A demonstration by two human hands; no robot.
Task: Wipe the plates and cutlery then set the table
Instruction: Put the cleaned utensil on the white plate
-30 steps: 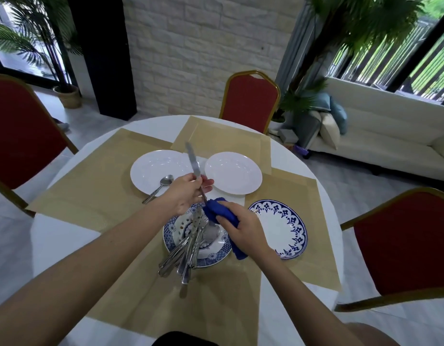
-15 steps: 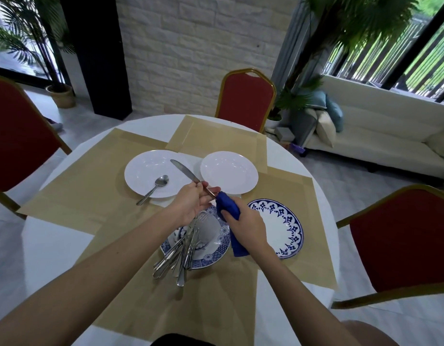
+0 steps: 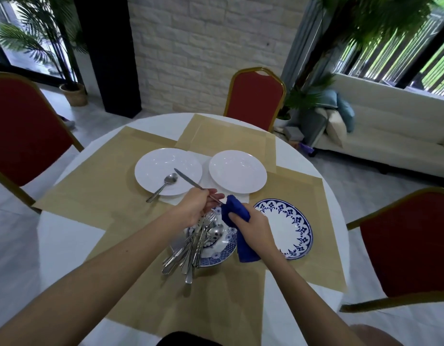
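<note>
My left hand [image 3: 194, 207] grips a table knife [image 3: 187, 180] by its middle, blade pointing up-left over a white plate [image 3: 156, 168] that carries one spoon [image 3: 163, 186]. My right hand [image 3: 251, 227] holds a blue cloth [image 3: 237, 212] bunched around the knife's handle end. Below the hands, several forks, spoons and knives [image 3: 191, 250] lie heaped on a blue-patterned plate [image 3: 222, 254]. A second white plate [image 3: 237, 172] sits at the back right. A blue-rimmed plate [image 3: 289, 229] lies to the right of my right hand.
The round white table [image 3: 61, 240] is covered with tan placemats [image 3: 96, 191]. Red chairs stand at the left [image 3: 23, 128], far side [image 3: 257, 98] and right [image 3: 411, 248]. A white sofa [image 3: 396, 136] and potted plants are behind.
The knife has tipped from nearly upright to a low slant, blade now pointing up-left over the white plate. The cloth has slid toward the handle end. Both hands stay above the cutlery plate.
</note>
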